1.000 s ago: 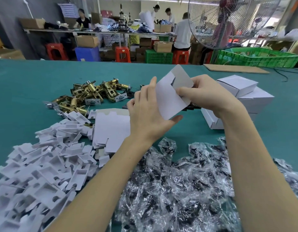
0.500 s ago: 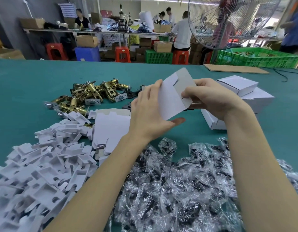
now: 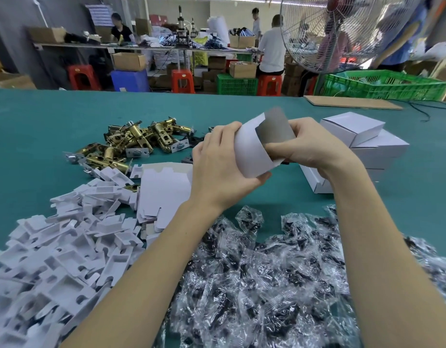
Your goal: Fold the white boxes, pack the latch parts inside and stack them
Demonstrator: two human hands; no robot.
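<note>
A white box blank [image 3: 252, 151] is held above the teal table [image 3: 41, 121], bowed open so its grey inner face shows. My left hand [image 3: 216, 167] grips its left side, thumb under the lower edge. My right hand [image 3: 309, 144] pinches its right side. A pile of brass latch parts [image 3: 131, 144] lies at the back left. Flat white blanks [image 3: 164, 192] lie stacked under my left forearm. Folded white boxes [image 3: 362, 144] are stacked at the right.
White plastic inserts [image 3: 61, 252] are heaped at the front left, and clear bags of dark screws [image 3: 267, 277] at the front. A cardboard sheet [image 3: 349, 102], green crate [image 3: 382, 84] and fan [image 3: 342, 28] stand at the back right. People work at far benches.
The flat blank has been squeezed open into a curved sleeve between both hands, its grey inside now showing. Both hands stayed in about the same place.
</note>
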